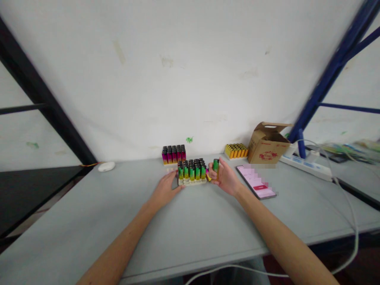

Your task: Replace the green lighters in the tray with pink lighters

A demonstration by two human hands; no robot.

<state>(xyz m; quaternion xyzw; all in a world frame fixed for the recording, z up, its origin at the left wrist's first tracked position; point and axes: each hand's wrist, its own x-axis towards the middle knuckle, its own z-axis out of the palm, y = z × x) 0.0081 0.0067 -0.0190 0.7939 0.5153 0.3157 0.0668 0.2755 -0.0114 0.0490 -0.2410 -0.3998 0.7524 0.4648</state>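
Green lighter (215, 164) upright in right fingers (211, 171)

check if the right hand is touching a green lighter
Touching. The head view shows a green lighter standing upright in the right hand, with the fingers curled against it.

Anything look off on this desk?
Yes: a small purple-and-yellow piece tilts between the upright green-and-yellow, black-topped lighters and the right hand; its colour and angle stand out, though whether it's held is unclear. A loose white cable loops untidily at right. No spill shows.
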